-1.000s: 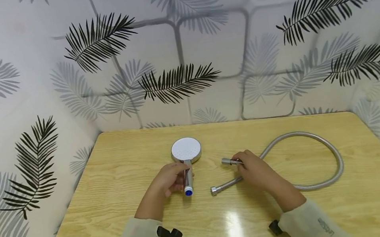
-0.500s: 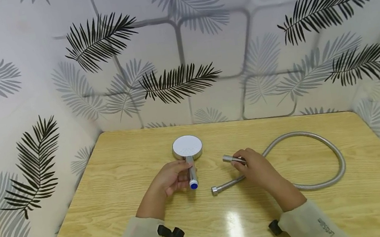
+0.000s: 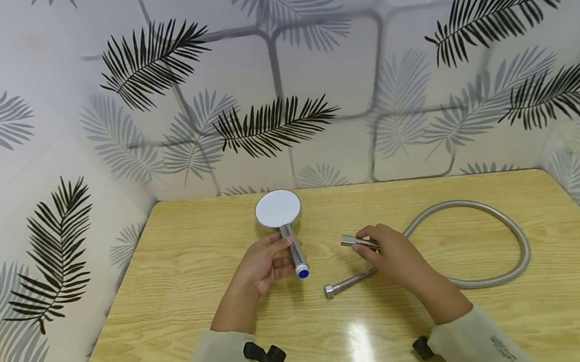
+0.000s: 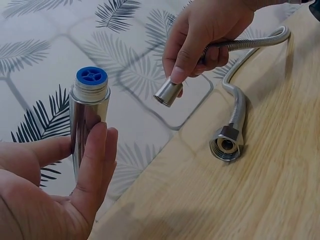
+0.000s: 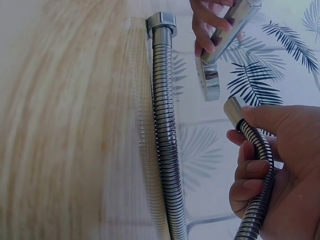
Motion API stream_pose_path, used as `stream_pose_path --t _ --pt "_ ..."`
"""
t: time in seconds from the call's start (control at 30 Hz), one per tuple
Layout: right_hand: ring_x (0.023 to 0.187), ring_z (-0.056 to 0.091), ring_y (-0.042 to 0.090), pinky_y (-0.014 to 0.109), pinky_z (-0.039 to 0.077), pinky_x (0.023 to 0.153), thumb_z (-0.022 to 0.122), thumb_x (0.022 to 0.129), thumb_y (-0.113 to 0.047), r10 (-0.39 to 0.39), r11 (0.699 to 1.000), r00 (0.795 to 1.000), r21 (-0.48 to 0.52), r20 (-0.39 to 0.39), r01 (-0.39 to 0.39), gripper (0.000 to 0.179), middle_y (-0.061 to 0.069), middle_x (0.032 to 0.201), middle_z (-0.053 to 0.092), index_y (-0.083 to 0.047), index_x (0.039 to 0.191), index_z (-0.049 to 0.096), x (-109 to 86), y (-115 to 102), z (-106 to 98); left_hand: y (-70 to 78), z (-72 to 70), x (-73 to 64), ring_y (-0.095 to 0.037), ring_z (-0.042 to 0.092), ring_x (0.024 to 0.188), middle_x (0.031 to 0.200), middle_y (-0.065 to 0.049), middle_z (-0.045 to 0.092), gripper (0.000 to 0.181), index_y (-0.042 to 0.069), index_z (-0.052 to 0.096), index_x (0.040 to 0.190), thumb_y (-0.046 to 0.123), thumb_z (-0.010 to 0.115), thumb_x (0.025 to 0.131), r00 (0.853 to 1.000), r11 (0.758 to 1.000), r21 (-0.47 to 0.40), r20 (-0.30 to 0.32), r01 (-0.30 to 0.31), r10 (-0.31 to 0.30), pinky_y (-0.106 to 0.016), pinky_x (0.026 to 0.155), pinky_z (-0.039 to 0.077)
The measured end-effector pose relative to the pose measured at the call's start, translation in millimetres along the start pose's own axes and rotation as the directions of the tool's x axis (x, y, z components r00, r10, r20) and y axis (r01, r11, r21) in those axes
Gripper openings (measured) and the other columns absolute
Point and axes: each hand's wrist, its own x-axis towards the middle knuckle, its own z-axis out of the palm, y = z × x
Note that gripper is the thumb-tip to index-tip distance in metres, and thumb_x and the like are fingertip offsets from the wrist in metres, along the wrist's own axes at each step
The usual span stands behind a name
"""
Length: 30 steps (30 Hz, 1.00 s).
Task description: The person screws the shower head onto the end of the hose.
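My left hand [image 3: 266, 263] grips the chrome handle of a shower head [image 3: 278, 209], its white spray face turned up. The handle's lower end, a white threaded collar with a blue insert [image 4: 92, 76], points toward me and to the right. In my right hand [image 3: 395, 252] is one end of a flexible metal shower hose [image 3: 517, 236]; thumb and fingers pinch it just behind its smooth conical fitting [image 4: 168, 93]. That fitting faces the handle's threaded end, with a gap between them. The hose's other end, a hex nut [image 3: 329, 291], lies on the table left of my right hand.
The hose loops out across the right side of the wooden table [image 3: 179, 342]. Behind and beside the table stand walls covered in leaf-patterned paper [image 3: 320, 79]. Black camera mounts [image 3: 265, 355] sit at both sleeve cuffs.
The left hand has lifted and tilted the shower head, so its face is farther back and its threaded end has swung right and up. The right hand with the hose end has barely moved.
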Motion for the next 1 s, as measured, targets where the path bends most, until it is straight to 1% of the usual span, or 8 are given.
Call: stream_pose_path --t 0.07,0.13,0.2,0.37,0.53,0.67,0.77,1.0 --pt "0.079 0.056 0.013 0.024 0.048 0.062 0.055 0.098 -0.038 -0.007 1.0 1.0 0.001 -0.01 0.007 0.036 0.007 0.104 0.062 -0.012 0.121 0.061 0.3 -0.5 -0.7 2.2 1.6 -0.9 -0.013 0.07 0.076 0.093 -0.002 0.069 0.047 0.001 0.047 0.137 0.023 0.059 0.097 1.0 1.0 -0.012 -0.002 -0.011 0.011 -0.024 0.065 0.062" --pt "0.08 0.057 0.013 0.023 0.049 0.063 0.056 0.098 -0.038 -0.009 1.0 1.0 0.009 -0.011 0.009 0.035 0.007 0.106 0.062 -0.012 0.121 0.061 0.4 -0.7 -1.3 3.8 2.9 -1.8 -0.012 0.069 0.077 0.099 -0.003 0.069 0.047 0.003 0.047 0.138 0.023 0.059 0.097 1.0 0.999 -0.029 -0.013 -0.025 0.025 -0.023 0.064 0.062" --pt "0.079 0.057 0.014 0.024 0.05 0.063 0.056 0.098 -0.038 -0.013 1.0 1.0 0.024 -0.01 0.013 0.033 0.005 0.105 0.062 -0.013 0.119 0.062 0.2 -1.8 -2.3 4.6 4.3 -2.3 -0.012 0.069 0.076 0.099 -0.003 0.068 0.048 0.003 0.046 0.139 0.023 0.059 0.097 0.999 0.998 -0.047 -0.027 -0.044 0.043 -0.023 0.063 0.061" --pt "0.071 0.053 0.014 0.025 0.05 0.057 0.057 0.097 -0.039 -0.017 0.998 1.0 0.067 -0.003 0.017 0.031 0.0 0.094 0.062 -0.016 0.117 0.062 -1.5 -4.7 -5.1 5.7 6.5 -1.5 -0.013 0.069 0.074 0.093 -0.002 0.067 0.043 0.003 0.048 0.134 0.02 0.06 0.097 0.993 0.991 -0.11 -0.091 -0.082 0.072 -0.024 0.063 0.062" --pt "0.068 0.052 0.013 0.025 0.049 0.054 0.055 0.096 -0.047 -0.037 0.994 0.999 0.102 -0.016 0.038 0.035 -0.004 0.086 0.061 -0.02 0.117 0.062 -3.0 -6.7 -5.2 8.9 9.1 -2.4 -0.016 0.071 0.077 0.096 -0.005 0.065 0.036 0.004 0.05 0.13 0.015 0.059 0.096 0.986 0.978 -0.171 -0.138 -0.122 0.099 -0.028 0.067 0.064" --pt "0.065 0.05 0.012 0.024 0.048 0.052 0.055 0.094 -0.051 -0.077 0.989 0.996 0.126 -0.045 0.082 0.036 -0.005 0.08 0.059 -0.023 0.115 0.063 -4.7 -10.2 -3.8 10.2 11.0 -4.2 -0.018 0.071 0.079 0.098 -0.006 0.062 0.036 0.004 0.05 0.129 0.014 0.06 0.096 0.98 0.973 -0.179 -0.157 -0.146 0.118 -0.03 0.069 0.064" --pt "0.062 0.049 0.011 0.024 0.047 0.05 0.056 0.094 -0.05 -0.097 0.985 0.993 0.138 -0.063 0.105 0.033 -0.006 0.077 0.058 -0.025 0.114 0.063 -6.8 -13.5 -3.1 11.1 12.6 -5.3 -0.018 0.071 0.081 0.098 -0.005 0.063 0.037 0.005 0.05 0.128 0.015 0.062 0.095 0.978 0.972 -0.177 -0.167 -0.154 0.124 -0.031 0.07 0.064" --pt "0.057 0.047 0.009 0.023 0.045 0.048 0.057 0.094 -0.05 -0.111 0.982 0.992 0.144 -0.067 0.12 0.027 -0.008 0.074 0.057 -0.03 0.11 0.063 -8.3 -15.4 0.3 11.3 18.3 -5.1 -0.02 0.071 0.084 0.095 -0.004 0.064 0.033 0.006 0.052 0.124 0.015 0.064 0.093 0.973 0.969 -0.174 -0.184 -0.174 0.142 -0.034 0.071 0.064"
